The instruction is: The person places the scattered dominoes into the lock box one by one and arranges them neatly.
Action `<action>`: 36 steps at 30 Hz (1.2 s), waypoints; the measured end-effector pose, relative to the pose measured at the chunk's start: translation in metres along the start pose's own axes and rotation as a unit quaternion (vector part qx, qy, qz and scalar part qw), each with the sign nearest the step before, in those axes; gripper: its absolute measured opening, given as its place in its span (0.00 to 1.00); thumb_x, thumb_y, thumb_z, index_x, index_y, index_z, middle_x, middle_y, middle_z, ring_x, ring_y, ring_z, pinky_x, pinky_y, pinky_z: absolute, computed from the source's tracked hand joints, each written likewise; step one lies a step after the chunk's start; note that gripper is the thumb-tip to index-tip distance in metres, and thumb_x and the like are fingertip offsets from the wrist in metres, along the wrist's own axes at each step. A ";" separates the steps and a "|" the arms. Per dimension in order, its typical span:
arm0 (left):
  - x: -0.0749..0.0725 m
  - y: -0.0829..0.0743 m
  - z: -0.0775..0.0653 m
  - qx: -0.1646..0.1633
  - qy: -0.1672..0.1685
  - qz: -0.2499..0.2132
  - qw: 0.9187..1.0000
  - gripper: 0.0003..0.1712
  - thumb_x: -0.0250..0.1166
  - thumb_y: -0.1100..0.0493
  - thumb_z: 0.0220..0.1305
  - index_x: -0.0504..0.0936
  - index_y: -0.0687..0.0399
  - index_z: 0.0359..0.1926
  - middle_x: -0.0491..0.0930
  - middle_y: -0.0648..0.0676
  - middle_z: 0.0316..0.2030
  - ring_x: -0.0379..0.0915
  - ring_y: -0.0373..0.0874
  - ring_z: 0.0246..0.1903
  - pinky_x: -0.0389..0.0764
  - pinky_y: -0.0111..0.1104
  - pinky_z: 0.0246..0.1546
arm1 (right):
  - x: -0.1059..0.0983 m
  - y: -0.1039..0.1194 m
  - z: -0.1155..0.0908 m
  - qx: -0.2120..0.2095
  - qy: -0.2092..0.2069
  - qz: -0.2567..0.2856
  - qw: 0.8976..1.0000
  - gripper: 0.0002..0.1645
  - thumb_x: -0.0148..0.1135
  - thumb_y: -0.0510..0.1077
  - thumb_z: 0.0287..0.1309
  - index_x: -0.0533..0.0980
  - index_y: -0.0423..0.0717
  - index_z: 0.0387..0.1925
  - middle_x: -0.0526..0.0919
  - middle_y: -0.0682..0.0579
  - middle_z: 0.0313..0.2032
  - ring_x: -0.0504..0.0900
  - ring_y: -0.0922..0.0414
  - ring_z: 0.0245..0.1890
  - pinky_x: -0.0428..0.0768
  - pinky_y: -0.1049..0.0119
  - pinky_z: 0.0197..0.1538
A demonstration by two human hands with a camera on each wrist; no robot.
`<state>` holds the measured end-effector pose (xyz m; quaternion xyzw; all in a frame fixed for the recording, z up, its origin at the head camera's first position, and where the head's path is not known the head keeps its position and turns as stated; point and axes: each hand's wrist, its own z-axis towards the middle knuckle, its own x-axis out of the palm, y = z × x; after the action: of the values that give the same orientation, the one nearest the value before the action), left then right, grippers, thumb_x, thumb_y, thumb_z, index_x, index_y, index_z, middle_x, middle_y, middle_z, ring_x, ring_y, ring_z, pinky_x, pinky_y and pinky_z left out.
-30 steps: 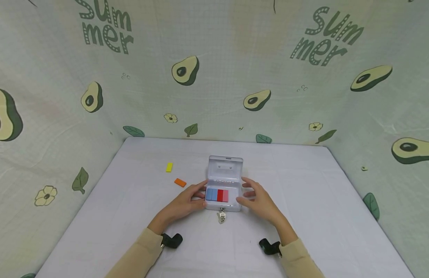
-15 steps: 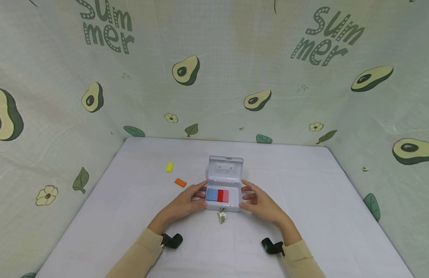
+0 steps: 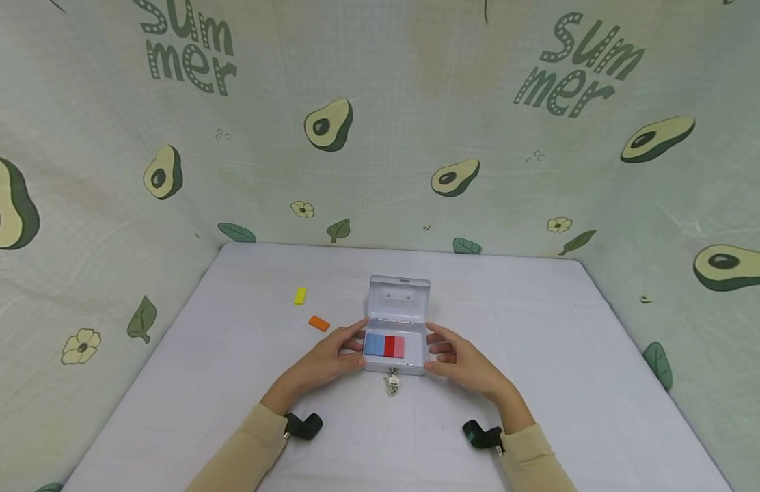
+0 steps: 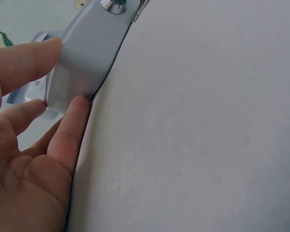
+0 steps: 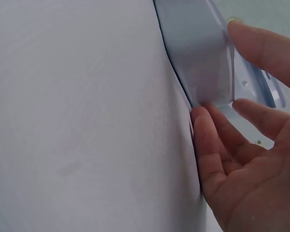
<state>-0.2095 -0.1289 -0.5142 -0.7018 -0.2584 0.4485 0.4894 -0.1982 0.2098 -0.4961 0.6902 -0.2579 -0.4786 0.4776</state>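
The right hand had shifted outward; it and the left hand, both spread, seemingly steadied the box short of the far edge of the table.

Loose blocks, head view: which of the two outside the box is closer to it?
The orange block, left of the open box. The yellow block is farther left and farther back.

On the surface, the box is flanked by the left hand and right hand, backed by its lid and fronted by keys; four blocks are set inside; left of the box, a nearer block and a farther block are placed
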 end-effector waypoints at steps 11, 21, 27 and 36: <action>0.000 -0.003 0.000 -0.001 0.007 0.004 1.000 0.45 0.70 0.47 0.72 0.60 0.32 0.83 0.69 0.51 0.73 0.71 0.48 0.65 0.76 0.48 0.67 | 0.000 -0.003 -0.001 -0.001 -0.001 -0.012 1.000 0.49 0.75 0.46 0.65 0.61 0.43 0.81 0.75 0.39 0.68 0.77 0.43 0.64 0.76 0.49 0.69; -0.004 -0.006 0.001 0.007 0.023 0.003 1.000 0.45 0.70 0.48 0.72 0.60 0.35 0.84 0.69 0.52 0.73 0.72 0.49 0.66 0.77 0.46 0.67 | -0.001 -0.005 -0.001 -0.011 -0.001 -0.015 1.000 0.49 0.76 0.45 0.65 0.61 0.43 0.81 0.76 0.38 0.67 0.78 0.43 0.63 0.77 0.50 0.68; -0.007 -0.006 0.001 0.004 0.032 0.015 0.999 0.45 0.71 0.47 0.72 0.60 0.35 0.83 0.70 0.52 0.73 0.73 0.50 0.66 0.79 0.47 0.66 | 0.000 -0.005 0.001 -0.015 0.002 -0.018 1.000 0.49 0.76 0.46 0.65 0.62 0.43 0.80 0.76 0.39 0.67 0.78 0.43 0.64 0.77 0.50 0.68; -0.016 -0.012 0.000 0.005 0.035 0.043 0.998 0.46 0.71 0.46 0.72 0.60 0.35 0.84 0.71 0.52 0.72 0.75 0.50 0.65 0.80 0.47 0.65 | 0.001 -0.001 0.001 -0.012 0.001 -0.021 1.000 0.49 0.76 0.46 0.65 0.62 0.44 0.80 0.76 0.39 0.67 0.78 0.43 0.64 0.77 0.48 0.69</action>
<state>-0.2159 -0.1371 -0.4974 -0.7253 -0.2084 0.4453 0.4819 -0.1986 0.2097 -0.4976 0.6905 -0.2374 -0.4903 0.4759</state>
